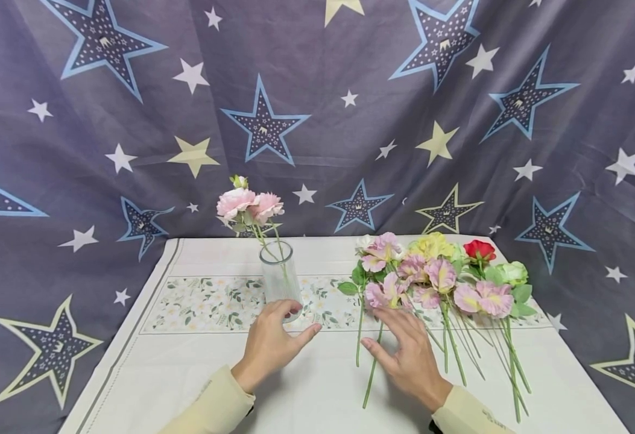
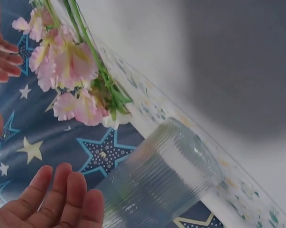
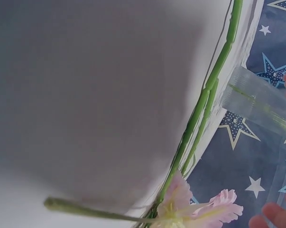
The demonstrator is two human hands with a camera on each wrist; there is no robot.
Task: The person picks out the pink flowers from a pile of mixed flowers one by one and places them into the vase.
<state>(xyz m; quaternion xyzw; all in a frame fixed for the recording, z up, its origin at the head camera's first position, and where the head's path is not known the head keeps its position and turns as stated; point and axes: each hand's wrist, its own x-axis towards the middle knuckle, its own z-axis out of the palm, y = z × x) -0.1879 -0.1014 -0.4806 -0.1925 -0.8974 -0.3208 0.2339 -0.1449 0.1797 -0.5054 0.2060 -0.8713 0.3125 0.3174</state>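
Mauve-and-yellow flowers point(image 1: 441, 275) lie beyond the right hand point(image 1: 406, 355), the nearer one, stems point(image 1: 453, 343) running back on both sides of it; both it and the left hand point(image 1: 274, 340), fingers relaxed, hold nothing, a clear vase point(image 1: 281, 280) upright just past the left.

White-covered table point(image 1: 328, 398): we see it bearing everything.
Floral band point(image 1: 203, 301): we find it running crosswise (leaves, pale blossoms).
Ribbed glass vase point(image 1: 275, 286): upright on the band before us.
Loose flowers point(image 1: 441, 274): we see them heaped right, stems towards us.
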